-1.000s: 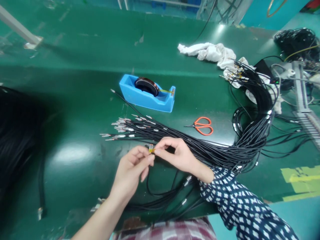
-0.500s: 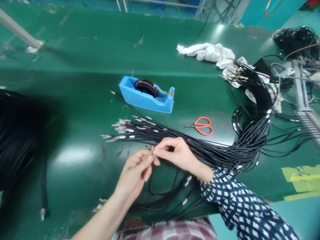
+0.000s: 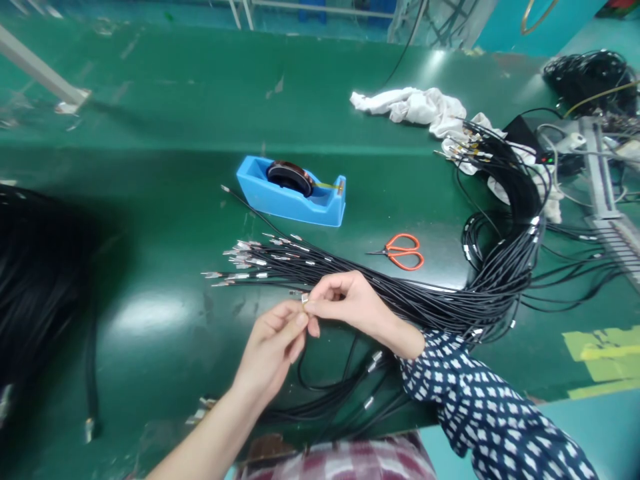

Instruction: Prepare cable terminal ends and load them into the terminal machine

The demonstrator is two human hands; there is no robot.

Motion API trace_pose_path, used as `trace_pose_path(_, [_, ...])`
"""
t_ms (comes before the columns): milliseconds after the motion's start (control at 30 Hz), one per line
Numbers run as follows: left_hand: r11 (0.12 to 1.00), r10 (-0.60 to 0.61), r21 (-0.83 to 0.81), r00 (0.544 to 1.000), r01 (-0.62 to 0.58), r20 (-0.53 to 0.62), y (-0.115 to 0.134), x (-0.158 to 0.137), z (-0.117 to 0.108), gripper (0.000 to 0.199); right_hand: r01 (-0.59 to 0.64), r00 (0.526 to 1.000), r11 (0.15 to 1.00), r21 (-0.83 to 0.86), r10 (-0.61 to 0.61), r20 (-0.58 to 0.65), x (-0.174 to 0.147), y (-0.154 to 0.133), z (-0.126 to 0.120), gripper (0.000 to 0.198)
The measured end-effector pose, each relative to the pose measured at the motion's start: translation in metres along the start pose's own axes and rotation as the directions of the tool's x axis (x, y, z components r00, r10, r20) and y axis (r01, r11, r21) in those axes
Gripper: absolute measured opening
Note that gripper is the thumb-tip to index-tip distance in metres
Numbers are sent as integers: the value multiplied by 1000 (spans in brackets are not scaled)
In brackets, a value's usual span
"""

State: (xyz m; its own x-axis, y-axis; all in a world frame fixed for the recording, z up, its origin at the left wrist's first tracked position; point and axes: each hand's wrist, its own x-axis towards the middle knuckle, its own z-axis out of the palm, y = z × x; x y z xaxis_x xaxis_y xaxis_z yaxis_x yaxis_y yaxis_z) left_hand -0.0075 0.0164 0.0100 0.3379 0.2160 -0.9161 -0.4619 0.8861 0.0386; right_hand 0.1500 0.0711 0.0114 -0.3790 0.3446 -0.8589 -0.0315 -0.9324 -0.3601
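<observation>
My left hand [image 3: 270, 347] and my right hand [image 3: 353, 303] meet fingertip to fingertip at the middle front of the bench. Both are closed in a pinch on one black cable's end [image 3: 295, 293], where a small yellowish and silvery piece [image 3: 305, 300] shows between the fingers. Fingers hide most of that piece. Just beyond them lies a thick bundle of black cables [image 3: 400, 290], its silvery, sleeved ends [image 3: 245, 253] pointing left. More black cables [image 3: 340, 393] lie below my hands, partly covered by my left forearm.
Behind the bundle stands a blue tape dispenser [image 3: 293, 203] with a roll of amber tape [image 3: 290, 179]. Scissors with orange handles [image 3: 404, 252] lie to its right. White cloth [image 3: 420, 107] lies farther back. Another dark cable bundle [image 3: 40, 280] is at left.
The fingers have shifted very slightly around the cable end, and the small piece now shows more of its silvery side. The whole view has drifted a little; both hands keep their pinch.
</observation>
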Motion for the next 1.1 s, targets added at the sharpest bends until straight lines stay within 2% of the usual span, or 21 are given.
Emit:
trace_pose_path(67, [1000, -6, 4, 1000, 6, -5, 1, 0, 0, 27, 35, 999, 998, -48, -36, -39, -1, 3, 0, 39])
trace_pose_path(200, [1000, 6, 11, 1000, -6, -17, 3, 0, -2, 27, 157, 975, 970, -183, -183, -129, -2, 9, 2, 28])
trace_pose_path(333, [997, 50, 58, 995, -45, -89, 4, 2, -1, 29, 225, 955, 937, -269, -267, -130, -4, 10, 5, 23])
trace_pose_path(433, [995, 82, 60, 991, -76, -106, 4, 2, 1, 30, 230, 961, 945, -232, -259, -99, -3, 10, 5, 25])
trace_pose_path(567, [998, 53, 28, 997, -52, -63, 4, 2, 1, 29, 200, 976, 966, -164, -211, -52, -2, 11, 0, 27])
trace_pose_path(700, [998, 57, 39, 998, -56, -18, 4, 0, 0, 26, 146, 989, 984, -99, -145, 21, 0, 9, -4, 28])
trace_pose_path(867, [995, 93, 37, 996, -93, 9, 3, -1, 0, 20, 56, 998, 998, -2, -56, 39, 3, 6, -5, 32])
trace_pose_path(1100, [999, 42, -6, 998, -42, 53, 4, 4, -1, 23, 35, 996, 999, -9, -34, 77, 5, 6, -4, 30])
